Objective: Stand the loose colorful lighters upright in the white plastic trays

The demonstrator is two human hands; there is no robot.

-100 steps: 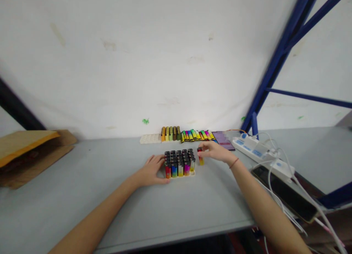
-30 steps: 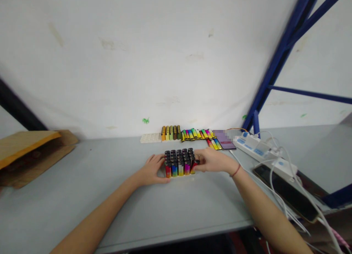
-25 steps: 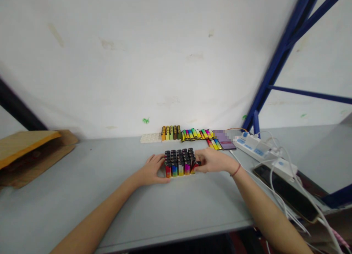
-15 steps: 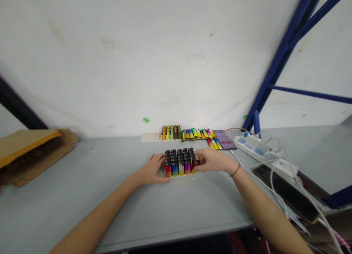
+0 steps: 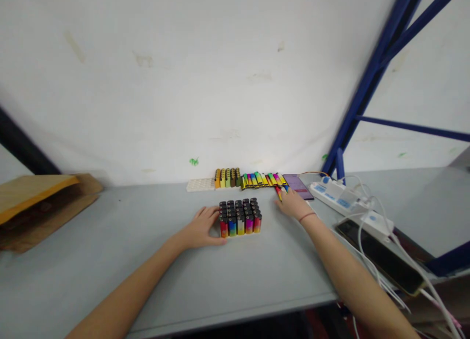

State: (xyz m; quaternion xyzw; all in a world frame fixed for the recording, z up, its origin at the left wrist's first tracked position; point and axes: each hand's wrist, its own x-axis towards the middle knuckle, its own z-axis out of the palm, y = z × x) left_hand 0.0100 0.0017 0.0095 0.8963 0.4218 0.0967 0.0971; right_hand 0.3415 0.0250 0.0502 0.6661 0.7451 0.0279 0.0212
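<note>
- Black-topped lighters (image 5: 240, 222) stand upright in packed rows at the frame's centre, front row looking filled.
- The left hand (image 5: 201, 230), fingers spread, braces their left side.
- Loose lighters (image 5: 260, 179) remain lying above, rightward; the right hand (image 5: 293, 205) reaches among them, grip unclear.

2 lighter blks (image 5: 240, 219) (image 5: 227, 179), 2 hands (image 5: 201, 229) (image 5: 293, 205), 1 pwr strip (image 5: 345, 203)

Glossy plastic lighters (image 5: 241, 225), smooth tabletop (image 5: 220, 280)
</note>
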